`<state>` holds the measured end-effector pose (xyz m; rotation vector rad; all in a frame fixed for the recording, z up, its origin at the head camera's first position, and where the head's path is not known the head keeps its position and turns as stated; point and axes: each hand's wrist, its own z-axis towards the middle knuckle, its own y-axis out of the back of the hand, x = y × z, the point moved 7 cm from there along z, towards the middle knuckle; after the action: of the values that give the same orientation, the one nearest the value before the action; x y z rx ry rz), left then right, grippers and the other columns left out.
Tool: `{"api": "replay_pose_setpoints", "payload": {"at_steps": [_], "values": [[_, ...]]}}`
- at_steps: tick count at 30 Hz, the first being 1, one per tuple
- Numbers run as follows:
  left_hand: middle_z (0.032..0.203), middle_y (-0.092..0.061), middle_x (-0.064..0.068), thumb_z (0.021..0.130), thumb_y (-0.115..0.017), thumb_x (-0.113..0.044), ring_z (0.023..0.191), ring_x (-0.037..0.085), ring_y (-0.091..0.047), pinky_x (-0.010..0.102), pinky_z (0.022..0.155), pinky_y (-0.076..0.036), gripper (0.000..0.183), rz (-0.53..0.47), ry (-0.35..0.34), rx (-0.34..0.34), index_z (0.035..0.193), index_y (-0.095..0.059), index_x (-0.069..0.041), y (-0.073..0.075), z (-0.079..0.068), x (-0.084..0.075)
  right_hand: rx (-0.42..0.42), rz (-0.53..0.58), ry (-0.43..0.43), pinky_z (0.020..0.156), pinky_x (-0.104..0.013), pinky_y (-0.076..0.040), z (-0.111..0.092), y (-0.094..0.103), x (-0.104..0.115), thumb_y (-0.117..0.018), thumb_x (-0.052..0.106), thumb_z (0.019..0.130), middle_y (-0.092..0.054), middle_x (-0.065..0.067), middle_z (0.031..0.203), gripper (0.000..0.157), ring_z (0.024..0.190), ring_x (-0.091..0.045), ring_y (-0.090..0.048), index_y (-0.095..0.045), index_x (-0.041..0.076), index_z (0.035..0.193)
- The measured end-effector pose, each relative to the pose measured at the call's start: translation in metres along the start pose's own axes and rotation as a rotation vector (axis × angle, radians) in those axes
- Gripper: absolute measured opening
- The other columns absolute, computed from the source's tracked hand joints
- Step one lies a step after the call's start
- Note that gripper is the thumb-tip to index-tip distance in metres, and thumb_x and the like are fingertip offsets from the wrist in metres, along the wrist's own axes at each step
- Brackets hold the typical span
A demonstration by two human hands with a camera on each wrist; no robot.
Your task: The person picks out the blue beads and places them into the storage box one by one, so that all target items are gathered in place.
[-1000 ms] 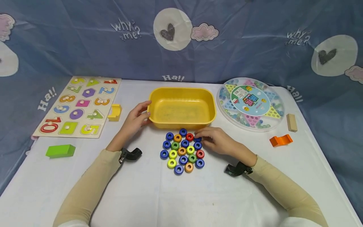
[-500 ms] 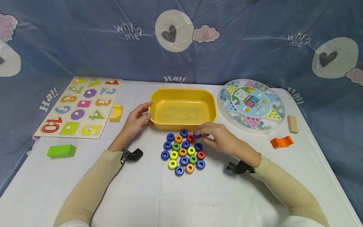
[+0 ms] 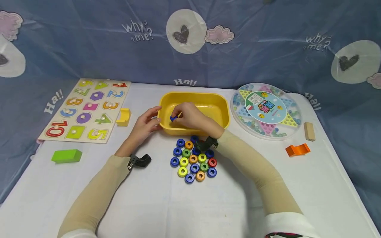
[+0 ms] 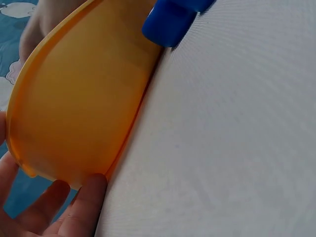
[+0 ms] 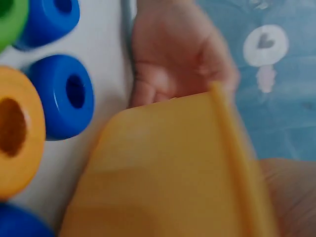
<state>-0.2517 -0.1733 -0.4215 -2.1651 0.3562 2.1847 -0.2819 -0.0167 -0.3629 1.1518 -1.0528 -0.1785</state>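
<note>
Inside the yellow basin, near its left end, my right hand pinches a small blue ring between thumb and fingers. The right wrist view shows the basin's outer wall, with part of that hand beyond the rim. My left hand rests against the basin's left end, its fingers touching the outer wall. In front of the basin lie several thick rings in blue, orange, green, yellow and red, such as a yellow ring. The right wrist's camera mount hides some of them.
A number puzzle board lies at left, near a yellow arch block and a green block. Right of the basin are a round marble game, a wooden block and an orange arch block.
My right hand has picked up the blue ring from the group's back right and carried it left into the basin. My left hand has stayed at the basin's end.
</note>
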Motion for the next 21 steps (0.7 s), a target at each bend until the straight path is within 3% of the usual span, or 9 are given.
{"api": "replay_pose_setpoints", "payload": {"at_steps": [6,21], "values": [[0.148,-0.041,0.019,0.100,-0.050,-0.013,0.120,0.027,-0.054,0.021,0.084,-0.059,0.050,0.004,-0.002,0.005,0.148,-0.040,-0.013,-0.001,0.000,0.000,0.121,0.004,-0.054,0.084,-0.022,-0.055,0.021,-0.023,-0.004,-0.073,0.009,0.085,-0.071,-0.005,0.096,0.014,0.089,-0.015,-0.062,-0.071,0.005,0.098],[0.148,-0.042,0.016,0.099,-0.051,-0.015,0.120,0.026,-0.054,0.023,0.086,-0.058,0.051,0.015,0.008,0.004,0.149,-0.039,-0.016,0.000,0.000,0.000,0.135,0.050,-0.077,0.091,-0.024,-0.055,0.018,-0.023,-0.006,-0.073,0.010,0.085,-0.069,-0.005,0.102,0.022,0.093,-0.017,-0.060,-0.067,0.007,0.106]]}}
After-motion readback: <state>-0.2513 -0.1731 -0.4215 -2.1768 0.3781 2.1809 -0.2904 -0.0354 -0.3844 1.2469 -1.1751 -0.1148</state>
